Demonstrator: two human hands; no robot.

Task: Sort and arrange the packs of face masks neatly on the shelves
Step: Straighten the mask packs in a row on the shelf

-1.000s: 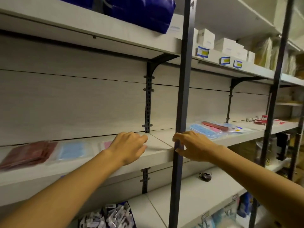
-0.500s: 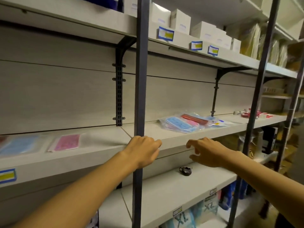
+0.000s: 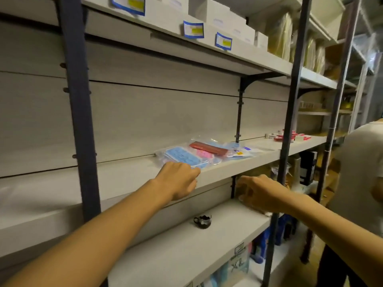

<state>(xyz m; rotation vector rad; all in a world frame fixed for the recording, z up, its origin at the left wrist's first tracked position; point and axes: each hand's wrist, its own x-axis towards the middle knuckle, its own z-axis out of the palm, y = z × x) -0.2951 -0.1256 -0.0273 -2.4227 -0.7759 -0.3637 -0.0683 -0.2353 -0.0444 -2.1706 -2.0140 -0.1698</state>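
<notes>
Clear plastic packs of face masks [image 3: 204,153] lying in a loose overlapping heap on the middle shelf [image 3: 259,160], toward its front edge, in the head view. Looking unsorted: a blue pack [image 3: 181,157] nearest and slanting over the edge line, a pink pack [image 3: 204,154] tucked under it, a dark red pack [image 3: 208,148] lying crosswise on top, more pale packs [image 3: 242,152] spreading off to the right. Film wrinkling and catching the light, so probably slippery and floppy to lift.

Reaching in at the heap: left hand [image 3: 178,180], fingers curling at the near corner of the blue pack, touching or just about to pinch it; a firm hold not showing. Hovering lower, below the shelf edge near the bracket: right hand [image 3: 262,192], fingers loosely bent, holding nothing.

Judging progress: sorting of this heap not yet begun, colours lying mixed, wide bare shelf board to the left waiting for neat rows. Remaining, likely: separating by colour, squaring each stack, setting them side by side.

Standing on the lower shelf [image 3: 176,245], a small dark cup [image 3: 203,221]; on the top shelf, white boxes [image 3: 228,19] behind blue-edged labels [image 3: 193,29].
</notes>
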